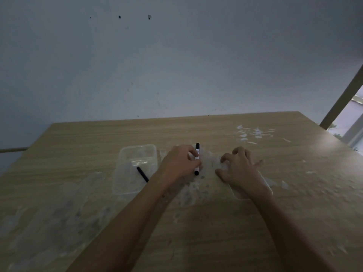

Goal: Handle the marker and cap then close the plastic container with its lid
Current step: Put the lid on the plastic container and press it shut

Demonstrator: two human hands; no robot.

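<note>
My left hand (179,163) grips a marker (197,154) with a white barrel and black ends, standing nearly upright above the table's middle. Left of it sits a clear plastic container (125,173), open, with a thin black stick-like item (142,174) lying inside. My right hand (238,167) rests with its fingers spread and curled on a clear flat lid (267,185) lying on the table; most of the lid is hidden under the hand and forearm. I cannot tell whether the marker's cap is on.
The wooden table (216,232) carries whitish smears and flakes (253,132) around the middle, front left and back right. A grey wall stands behind its far edge. A wooden post (341,103) and a window are at the far right.
</note>
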